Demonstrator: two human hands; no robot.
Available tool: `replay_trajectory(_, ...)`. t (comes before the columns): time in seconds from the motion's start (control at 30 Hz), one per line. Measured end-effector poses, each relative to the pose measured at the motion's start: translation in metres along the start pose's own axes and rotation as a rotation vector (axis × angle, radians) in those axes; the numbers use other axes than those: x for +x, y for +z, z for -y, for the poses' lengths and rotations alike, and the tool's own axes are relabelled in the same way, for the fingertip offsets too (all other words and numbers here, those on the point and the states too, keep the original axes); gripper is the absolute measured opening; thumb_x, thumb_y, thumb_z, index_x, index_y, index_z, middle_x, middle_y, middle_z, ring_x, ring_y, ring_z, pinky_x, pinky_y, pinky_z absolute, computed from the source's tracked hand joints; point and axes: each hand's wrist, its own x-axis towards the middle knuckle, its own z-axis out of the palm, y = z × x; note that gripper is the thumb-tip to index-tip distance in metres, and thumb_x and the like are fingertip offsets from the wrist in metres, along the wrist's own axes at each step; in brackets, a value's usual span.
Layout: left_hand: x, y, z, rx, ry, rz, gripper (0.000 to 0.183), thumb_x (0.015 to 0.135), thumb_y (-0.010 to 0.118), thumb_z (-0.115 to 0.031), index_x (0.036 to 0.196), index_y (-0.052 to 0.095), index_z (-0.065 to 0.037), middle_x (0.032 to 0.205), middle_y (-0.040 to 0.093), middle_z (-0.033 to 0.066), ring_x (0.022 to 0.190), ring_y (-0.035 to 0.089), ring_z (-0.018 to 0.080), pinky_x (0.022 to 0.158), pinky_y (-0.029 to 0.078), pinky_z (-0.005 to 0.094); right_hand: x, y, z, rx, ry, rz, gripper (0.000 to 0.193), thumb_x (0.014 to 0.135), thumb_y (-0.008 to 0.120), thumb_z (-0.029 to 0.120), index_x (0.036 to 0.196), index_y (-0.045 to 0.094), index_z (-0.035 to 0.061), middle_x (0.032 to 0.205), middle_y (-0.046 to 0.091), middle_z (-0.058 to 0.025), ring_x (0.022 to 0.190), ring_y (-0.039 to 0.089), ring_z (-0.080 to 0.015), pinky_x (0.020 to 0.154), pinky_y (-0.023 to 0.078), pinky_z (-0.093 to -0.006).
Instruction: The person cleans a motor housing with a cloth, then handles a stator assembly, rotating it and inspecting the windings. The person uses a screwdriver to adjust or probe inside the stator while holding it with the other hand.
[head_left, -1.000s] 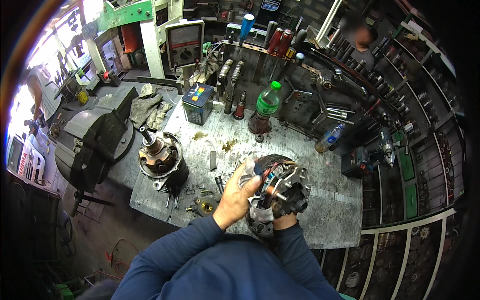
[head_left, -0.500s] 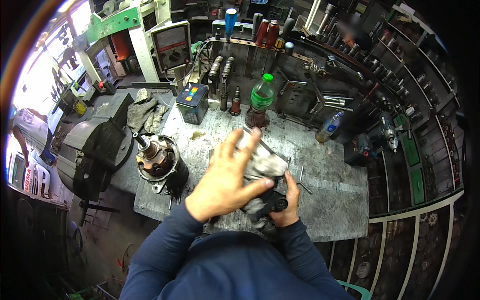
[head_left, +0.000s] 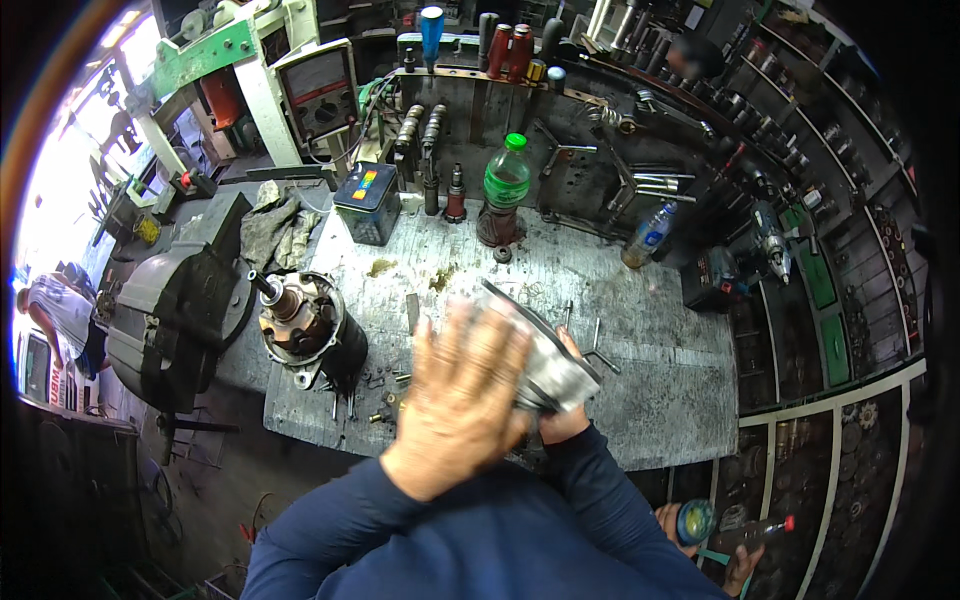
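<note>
Two hands meet over the middle of the metal-topped workbench (head_left: 660, 400) in the head view, and both are on the same part. Left hand (head_left: 462, 400) lies flat and spread, fingers apart, palm pressed down on the near face of the grey metal housing (head_left: 545, 360) (motion blur smears the fingertips, so exactly how they bend is hard to read). Right hand (head_left: 565, 415) sits underneath, mostly hidden, thumb up along the housing's right edge, fingers wrapped beneath it and bearing its weight. The housing is tilted, its far rim lifted up and away from the person, held just above the bench and not resting on it. Dark blue sleeves cover both forearms.

Left of the hands, near but apart, a motor armature in its dark casing (head_left: 310, 330) stands on the bench with its shaft pointing up and left. Small bolts and bits lie scattered between it and the hands. Further left, a big black bench vise (head_left: 175, 310) hangs off the bench edge. At the back sit a crumpled grey rag (head_left: 270, 225), a small blue battery (head_left: 368, 200), a green plastic bottle (head_left: 507, 180) and, well to the right, a clear water bottle (head_left: 645, 238). A wall of hanging tools curves along the right rim.
</note>
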Motion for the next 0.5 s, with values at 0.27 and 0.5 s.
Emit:
replay_trajectory(0.27,-0.027,0.038,0.011,0.185,0.275,0.135,0.051,0.097,0.059,-0.023,0.144,0.066,-0.005,0.149,0.066,0.0137,0.152,0.051,0.0325,0.127,0.024,0.0708,0.007,-0.018,0.007,-0.172,-0.142,-0.097,0.062,0.113,0.038,0.048,0.144,0.063,-0.0007,0.134,0.073,-0.0218,0.120,0.073,-0.0365,0.109,0.058,-0.0495)
replay_trajectory(0.5,0.001,0.014,0.033,-0.136,0.223,0.333,0.062,0.083,0.082,-0.038,0.136,0.070,-0.008,0.139,0.067,0.0084,0.145,0.054,0.0302,0.129,0.023,0.0655,-0.004,-0.014,-0.001,-0.183,-0.081,-0.107,0.062,0.116,0.034,0.046,0.148,0.059,-0.0004,0.141,0.070,-0.0191,0.124,0.071,-0.0338,0.112,0.056,-0.0464)
